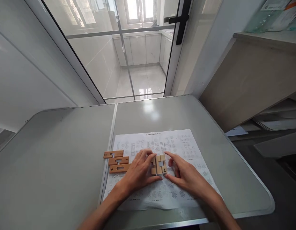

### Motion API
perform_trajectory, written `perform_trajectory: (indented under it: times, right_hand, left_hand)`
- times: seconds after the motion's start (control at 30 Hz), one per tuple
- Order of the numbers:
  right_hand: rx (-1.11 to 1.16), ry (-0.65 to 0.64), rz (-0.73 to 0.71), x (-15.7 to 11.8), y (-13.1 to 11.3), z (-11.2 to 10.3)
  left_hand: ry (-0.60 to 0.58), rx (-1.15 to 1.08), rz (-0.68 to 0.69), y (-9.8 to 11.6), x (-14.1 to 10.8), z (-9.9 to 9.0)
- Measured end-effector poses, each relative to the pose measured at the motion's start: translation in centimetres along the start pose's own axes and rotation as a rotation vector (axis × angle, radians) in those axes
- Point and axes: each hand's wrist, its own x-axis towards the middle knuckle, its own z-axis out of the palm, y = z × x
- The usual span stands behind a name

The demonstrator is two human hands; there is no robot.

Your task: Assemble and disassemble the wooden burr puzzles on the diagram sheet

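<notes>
Several light wooden notched blocks (159, 164) stand side by side on a printed sheet (157, 195); the rightmost bears a "3". My left hand (141, 169) curves around the left side of these blocks, its fingers partly covering one. At their right side is my right hand (182, 171), thumb near the lower right corner and index finger near the top. Left of my left hand lie three flat reddish-brown pieces with cut-outs: a top one (117, 152), a middle one (124, 159) and a lower one (114, 169) marked "2".
The grey table (66, 153) has a pale seam (112, 127) running front to back. Beyond its far edge stands a glass door (143, 51) with a black handle (182, 19). A shelf unit (253, 76) rises on the right.
</notes>
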Motion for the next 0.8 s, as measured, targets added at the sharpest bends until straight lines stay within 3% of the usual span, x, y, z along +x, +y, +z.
perform_trajectory:
  times: [0.23,0.4,0.6,0.8]
  right_hand:
    - [-0.098,0.039,-0.002,0.7,-0.4,0.5]
    - [0.039,0.100,0.004,0.1,-0.1,1.0]
    - [0.214,0.307,0.064,-0.9,0.2,2.7]
    - [0.323,0.431,0.113,-1.9,-0.1,4.9]
  left_hand:
    - [0.012,-0.228,-0.065,-0.4,-0.9,-1.0]
    - [0.100,-0.419,-0.146,0.1,-2.2,-1.3]
    - [0.112,-0.253,-0.110,0.3,-3.0,-0.5]
    - [0.058,-0.097,-0.084,0.5,-2.2,0.0]
